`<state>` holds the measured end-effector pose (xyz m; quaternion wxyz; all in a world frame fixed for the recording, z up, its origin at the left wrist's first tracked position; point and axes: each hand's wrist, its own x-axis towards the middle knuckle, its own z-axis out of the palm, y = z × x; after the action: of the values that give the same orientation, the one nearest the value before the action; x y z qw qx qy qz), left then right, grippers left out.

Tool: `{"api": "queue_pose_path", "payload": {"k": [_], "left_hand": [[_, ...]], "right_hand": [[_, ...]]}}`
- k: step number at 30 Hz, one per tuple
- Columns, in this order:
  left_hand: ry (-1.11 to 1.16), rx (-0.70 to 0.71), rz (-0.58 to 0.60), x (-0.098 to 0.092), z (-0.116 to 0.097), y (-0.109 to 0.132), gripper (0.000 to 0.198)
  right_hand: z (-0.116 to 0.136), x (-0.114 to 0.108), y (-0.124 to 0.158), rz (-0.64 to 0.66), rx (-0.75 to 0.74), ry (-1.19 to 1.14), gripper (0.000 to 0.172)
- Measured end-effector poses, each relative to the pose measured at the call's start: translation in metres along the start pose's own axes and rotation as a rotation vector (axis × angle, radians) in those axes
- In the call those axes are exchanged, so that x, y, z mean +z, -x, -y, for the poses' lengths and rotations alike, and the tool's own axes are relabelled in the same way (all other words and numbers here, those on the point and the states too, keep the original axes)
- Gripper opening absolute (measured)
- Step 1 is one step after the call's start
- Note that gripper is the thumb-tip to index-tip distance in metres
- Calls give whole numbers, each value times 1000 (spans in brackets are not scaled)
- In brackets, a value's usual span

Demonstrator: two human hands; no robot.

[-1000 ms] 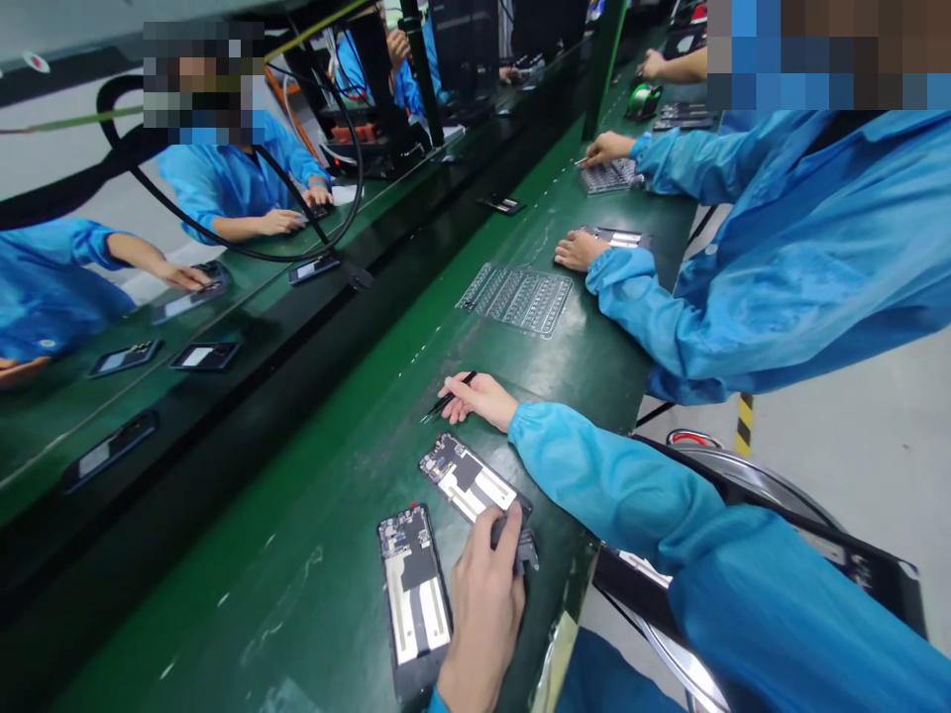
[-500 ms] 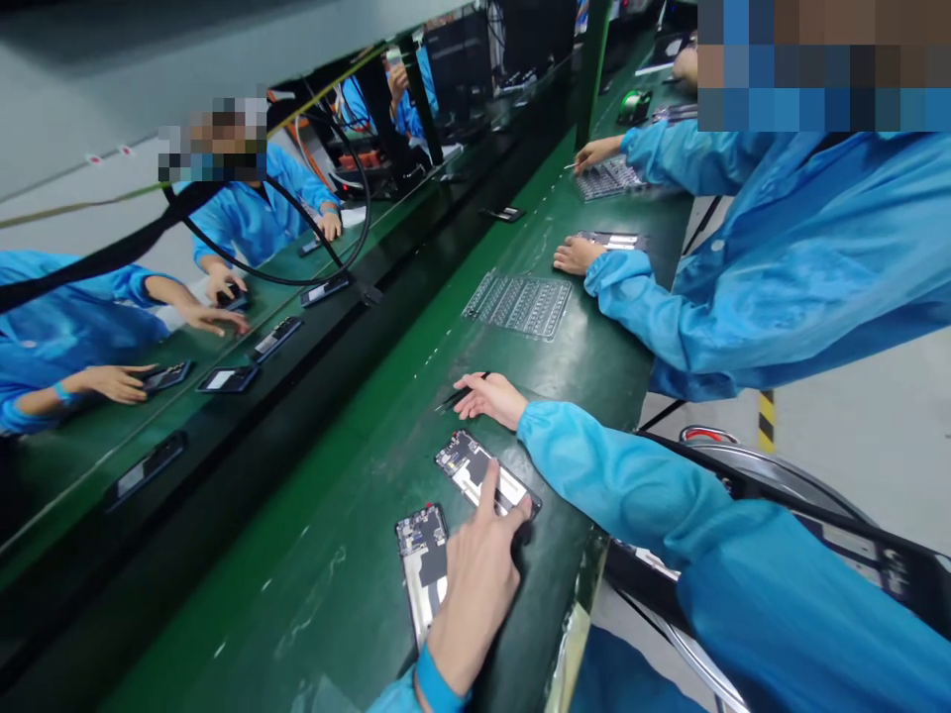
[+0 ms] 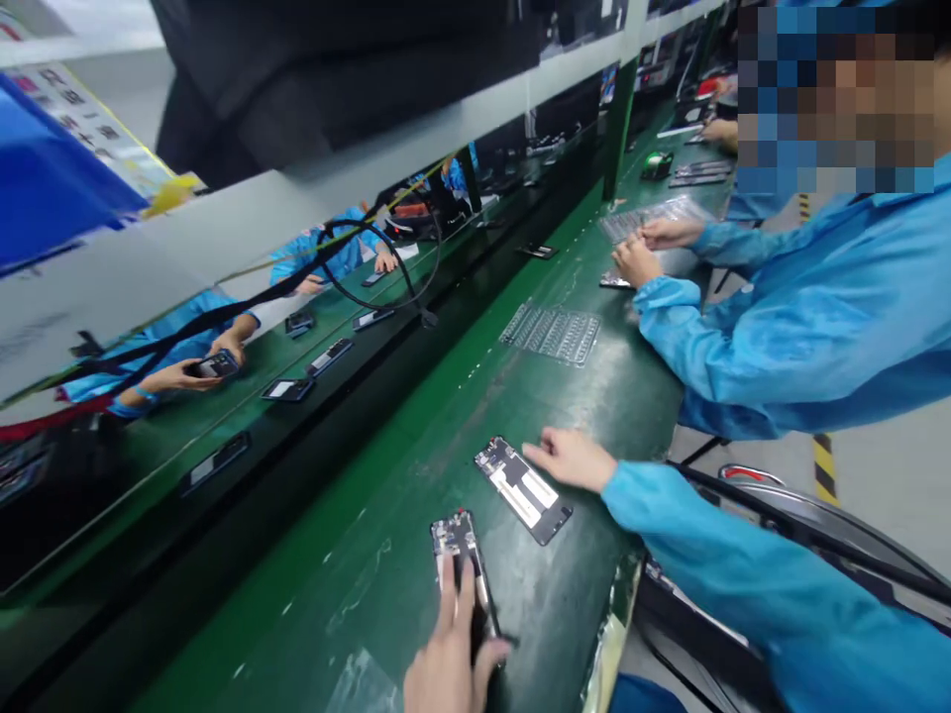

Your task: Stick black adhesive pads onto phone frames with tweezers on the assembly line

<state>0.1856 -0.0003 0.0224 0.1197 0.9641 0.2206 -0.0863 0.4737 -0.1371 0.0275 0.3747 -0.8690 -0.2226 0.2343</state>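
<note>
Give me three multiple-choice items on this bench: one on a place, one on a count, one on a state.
1. Where does the clear plastic tray lie? A: on the floor. B: on the green workbench. C: on the chair.
2. How many opened phones are at the person's hands? A: two. B: three. C: five.
3. What does the left hand do? A: rests flat. B: holds tweezers. C: grips a phone.

B: the tray sits on the green surface.
A: one opened phone lies by the right hand, another in the left.
C: its fingers wrap that phone.

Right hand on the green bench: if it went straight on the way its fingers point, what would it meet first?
Probably the top corner of the open smartphone just ahead of the right hand, though the line nearly skims past it, so I can't be sure.
</note>
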Motion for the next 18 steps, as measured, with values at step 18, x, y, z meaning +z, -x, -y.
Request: {"api": "queue_pose_path", "payload": {"k": [18], "left_hand": [[83,-677,-301,-81,143,-148,62]], "right_hand": [[206,100,-128,202,-291,463,27]]}}
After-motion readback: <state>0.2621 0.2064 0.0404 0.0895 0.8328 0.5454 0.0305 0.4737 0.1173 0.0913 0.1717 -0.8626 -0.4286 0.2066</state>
